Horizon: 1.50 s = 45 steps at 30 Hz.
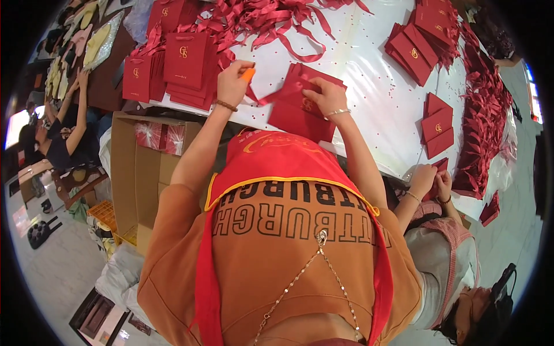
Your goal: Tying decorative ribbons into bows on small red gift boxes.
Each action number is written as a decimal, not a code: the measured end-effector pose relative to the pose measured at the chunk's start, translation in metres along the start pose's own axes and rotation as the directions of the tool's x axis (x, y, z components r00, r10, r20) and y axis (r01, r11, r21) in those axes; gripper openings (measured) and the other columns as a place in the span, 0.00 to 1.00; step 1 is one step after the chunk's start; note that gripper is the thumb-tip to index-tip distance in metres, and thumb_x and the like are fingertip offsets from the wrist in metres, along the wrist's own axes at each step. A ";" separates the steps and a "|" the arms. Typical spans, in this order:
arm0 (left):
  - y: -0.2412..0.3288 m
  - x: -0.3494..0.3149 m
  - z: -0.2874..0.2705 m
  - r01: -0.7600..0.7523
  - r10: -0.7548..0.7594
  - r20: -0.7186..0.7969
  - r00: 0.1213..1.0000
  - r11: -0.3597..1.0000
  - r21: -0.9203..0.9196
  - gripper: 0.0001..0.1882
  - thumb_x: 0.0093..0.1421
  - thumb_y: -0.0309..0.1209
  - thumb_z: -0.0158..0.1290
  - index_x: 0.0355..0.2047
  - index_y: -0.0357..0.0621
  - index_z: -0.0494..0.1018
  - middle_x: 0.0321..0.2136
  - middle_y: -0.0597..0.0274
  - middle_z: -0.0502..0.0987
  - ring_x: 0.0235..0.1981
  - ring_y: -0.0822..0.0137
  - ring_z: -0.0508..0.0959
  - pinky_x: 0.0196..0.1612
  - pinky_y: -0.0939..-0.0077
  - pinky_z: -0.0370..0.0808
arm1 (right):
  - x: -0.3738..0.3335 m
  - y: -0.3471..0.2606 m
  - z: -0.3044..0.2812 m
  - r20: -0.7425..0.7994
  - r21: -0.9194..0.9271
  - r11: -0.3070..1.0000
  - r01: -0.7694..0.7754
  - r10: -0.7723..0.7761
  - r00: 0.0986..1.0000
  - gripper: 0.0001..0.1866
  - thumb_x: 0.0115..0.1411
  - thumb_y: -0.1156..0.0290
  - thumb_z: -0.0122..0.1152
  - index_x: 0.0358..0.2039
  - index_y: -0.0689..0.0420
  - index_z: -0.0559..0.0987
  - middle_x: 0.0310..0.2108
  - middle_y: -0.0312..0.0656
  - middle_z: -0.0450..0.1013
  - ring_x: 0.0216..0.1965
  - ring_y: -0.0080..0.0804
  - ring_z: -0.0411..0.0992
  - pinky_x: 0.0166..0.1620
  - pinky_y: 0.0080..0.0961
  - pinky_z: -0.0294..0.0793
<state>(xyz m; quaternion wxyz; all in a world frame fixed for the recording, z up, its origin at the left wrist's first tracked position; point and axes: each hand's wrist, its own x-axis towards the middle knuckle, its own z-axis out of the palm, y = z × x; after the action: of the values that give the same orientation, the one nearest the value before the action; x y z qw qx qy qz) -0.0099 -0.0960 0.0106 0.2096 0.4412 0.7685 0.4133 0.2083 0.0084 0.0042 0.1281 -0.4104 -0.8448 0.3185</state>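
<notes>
A red paper gift bag (300, 118) with a gold emblem lies at the table's near edge, in front of my apron. My right hand (330, 98) is over its upper part, fingers bent in a pinch on the bag. To the left, my left hand (232, 85) is closed round a small bright orange thing (248, 75), whose kind I cannot make out. A red ribbon (266, 98) runs from beside my left hand to the bag. What exactly lies between my right fingertips is hidden.
Red bags (187, 66) stand stacked at the left, below a heap of ribbons (277, 23). More bags (411, 55) lie at the right, near a long ribbon pile (483, 115). A cardboard box (134, 173) stands below left. A co-worker's hands (430, 183) handle a bag at the right.
</notes>
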 end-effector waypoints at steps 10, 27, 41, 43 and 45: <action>0.016 0.009 0.056 -0.250 0.200 0.322 0.925 0.961 0.120 0.07 0.50 0.28 0.51 0.29 0.38 0.73 0.27 0.54 0.75 0.28 0.60 0.75 0.32 0.73 0.70 | -0.013 -0.014 -0.004 -0.058 -0.348 0.929 0.128 -0.158 0.986 0.18 0.38 0.61 0.66 0.33 0.48 0.77 0.36 0.37 0.65 0.43 0.37 0.61 0.41 0.34 0.61; 0.051 -0.021 0.083 -0.199 0.156 0.392 0.907 0.977 0.074 0.06 0.51 0.27 0.51 0.29 0.38 0.71 0.20 0.55 0.75 0.18 0.66 0.76 0.23 0.75 0.71 | -0.024 0.012 -0.008 0.103 0.271 0.926 -0.264 0.245 0.964 0.19 0.44 0.67 0.63 0.37 0.58 0.73 0.33 0.48 0.72 0.35 0.43 0.70 0.38 0.33 0.68; 0.058 -0.019 0.088 -0.101 0.090 0.389 0.917 0.995 0.008 0.06 0.47 0.26 0.53 0.25 0.37 0.72 0.18 0.55 0.75 0.17 0.67 0.74 0.21 0.76 0.69 | -0.026 0.015 -0.006 0.054 0.288 0.928 -0.237 0.231 0.971 0.17 0.44 0.69 0.63 0.36 0.60 0.74 0.33 0.49 0.72 0.34 0.44 0.71 0.37 0.32 0.69; 0.056 -0.018 0.088 -0.039 0.044 0.403 0.914 0.999 -0.021 0.06 0.47 0.26 0.53 0.25 0.37 0.72 0.18 0.55 0.75 0.18 0.66 0.75 0.22 0.75 0.69 | -0.026 0.015 -0.005 0.053 0.311 0.923 -0.227 0.222 0.974 0.17 0.44 0.69 0.63 0.36 0.60 0.74 0.32 0.49 0.72 0.33 0.44 0.71 0.37 0.32 0.69; 0.054 -0.015 0.090 0.051 -0.001 0.431 0.902 0.993 -0.104 0.06 0.47 0.26 0.52 0.25 0.37 0.72 0.18 0.53 0.74 0.18 0.64 0.75 0.22 0.74 0.70 | -0.027 0.015 -0.008 0.062 0.334 0.916 -0.223 0.215 0.975 0.16 0.44 0.70 0.62 0.36 0.60 0.74 0.32 0.48 0.72 0.33 0.44 0.71 0.36 0.32 0.69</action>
<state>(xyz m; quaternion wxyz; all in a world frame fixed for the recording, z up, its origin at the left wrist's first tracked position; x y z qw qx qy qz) 0.0873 -0.0540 0.0033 0.4042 0.4988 0.6845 0.3455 0.2382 -0.0019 0.0014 0.1504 -0.4702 -0.7277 0.4761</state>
